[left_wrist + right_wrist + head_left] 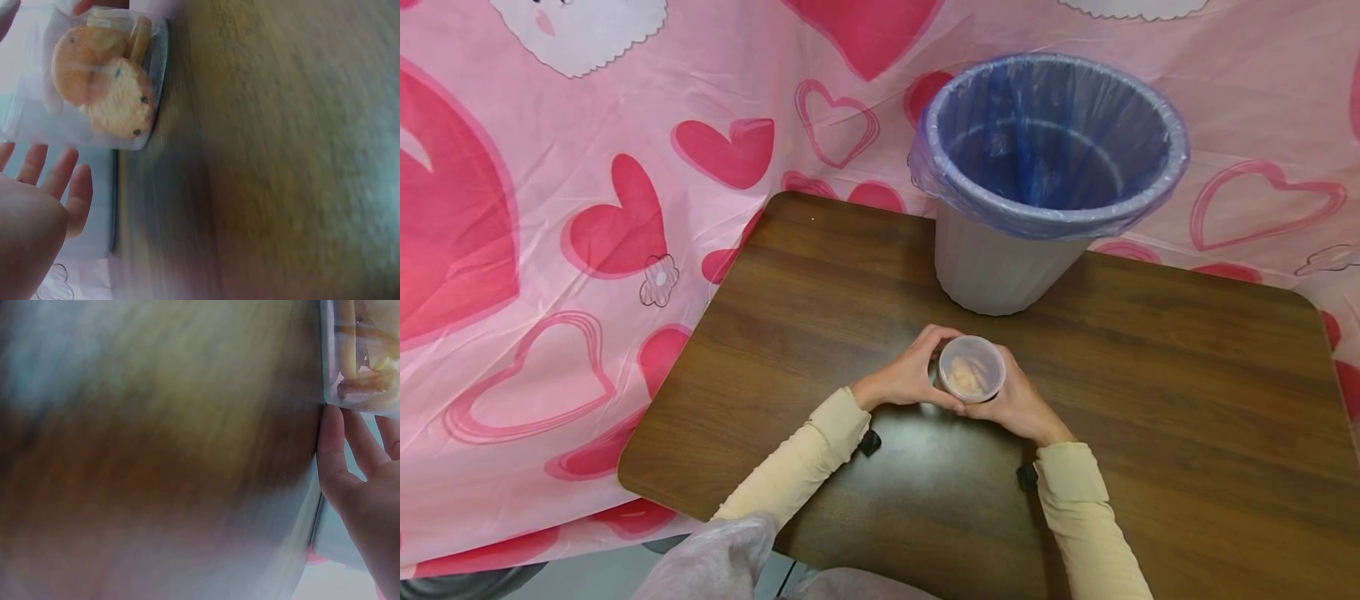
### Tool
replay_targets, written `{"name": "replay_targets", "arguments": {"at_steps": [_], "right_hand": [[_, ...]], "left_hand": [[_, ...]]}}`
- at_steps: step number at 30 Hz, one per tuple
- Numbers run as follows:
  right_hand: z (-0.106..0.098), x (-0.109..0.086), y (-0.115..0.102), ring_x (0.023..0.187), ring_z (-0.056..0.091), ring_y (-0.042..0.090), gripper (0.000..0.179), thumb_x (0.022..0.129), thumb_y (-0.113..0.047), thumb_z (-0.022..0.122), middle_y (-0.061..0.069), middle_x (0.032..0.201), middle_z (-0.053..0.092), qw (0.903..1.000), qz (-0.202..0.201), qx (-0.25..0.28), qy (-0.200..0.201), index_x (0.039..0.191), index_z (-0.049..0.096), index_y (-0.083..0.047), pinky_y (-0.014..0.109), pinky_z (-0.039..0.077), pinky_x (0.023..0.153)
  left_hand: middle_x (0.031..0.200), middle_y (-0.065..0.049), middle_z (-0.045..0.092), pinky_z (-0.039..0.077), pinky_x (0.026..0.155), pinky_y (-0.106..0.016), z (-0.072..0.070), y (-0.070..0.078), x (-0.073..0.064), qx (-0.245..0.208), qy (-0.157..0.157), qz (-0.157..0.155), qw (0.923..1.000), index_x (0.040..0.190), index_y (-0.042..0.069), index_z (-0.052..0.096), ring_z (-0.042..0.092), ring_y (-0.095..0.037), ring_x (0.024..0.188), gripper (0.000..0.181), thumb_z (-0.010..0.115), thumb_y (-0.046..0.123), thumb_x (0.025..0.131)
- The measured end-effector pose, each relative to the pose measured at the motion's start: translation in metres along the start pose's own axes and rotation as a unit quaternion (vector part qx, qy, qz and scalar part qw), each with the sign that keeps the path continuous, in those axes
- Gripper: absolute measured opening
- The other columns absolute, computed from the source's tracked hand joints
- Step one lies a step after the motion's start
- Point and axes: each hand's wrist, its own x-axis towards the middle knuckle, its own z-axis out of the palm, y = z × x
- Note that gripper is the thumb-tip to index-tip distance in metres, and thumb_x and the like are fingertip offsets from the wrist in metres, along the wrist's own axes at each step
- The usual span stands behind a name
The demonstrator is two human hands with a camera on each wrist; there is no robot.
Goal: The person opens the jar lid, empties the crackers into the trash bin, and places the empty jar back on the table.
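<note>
A round clear plastic tub [989, 367] stands on the wooden table, between both hands. Through its wall, in the left wrist view, show several pale round cookies [122, 100] with small dark specks. From the left side my left hand [916, 375] holds the tub, thumb toward me and fingers around the far side. My right hand [1021, 402] curves around the opposite side, its thumb meeting the left thumb at the near side. Fingertips [333, 419] of the right hand rest low on the tub's wall in the right wrist view.
Behind the tub, at the back of the brown table [1187, 400], stands a tall white bin [992, 271] lined with a blue plastic bag [1052, 208]. A pink cloth [722, 67] printed with hearts hangs behind and to the left of the table.
</note>
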Motion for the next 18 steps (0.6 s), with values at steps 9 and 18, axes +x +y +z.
{"name": "replay_targets", "arguments": {"at_steps": [9,18], "right_hand": [[-0.004,-0.004,-0.028,0.111,0.044,0.026,0.097,0.054,-0.019,0.086,0.010,0.125,0.043,0.9995,0.027,0.014,-0.004,0.132,0.029,-0.012,0.046,0.034,0.090],[-0.003,-0.003,-0.026,0.111,0.044,0.028,0.098,0.054,-0.018,0.086,0.013,0.126,0.042,0.9996,0.027,0.008,-0.006,0.133,0.028,-0.010,0.046,0.035,0.090]], "left_hand": [[0.120,0.000,0.036,0.041,0.090,-0.037,-0.008,-0.004,-0.006,-0.007,0.006,-0.018,0.9998,0.120,0.019,0.037,0.042,-0.015,0.112,0.078,0.082,0.036,0.058],[0.122,-0.002,0.034,0.041,0.087,-0.028,-0.008,-0.003,-0.002,0.004,0.005,-0.021,0.9998,0.125,0.018,0.032,0.041,-0.014,0.110,0.088,0.083,0.037,0.056]]}}
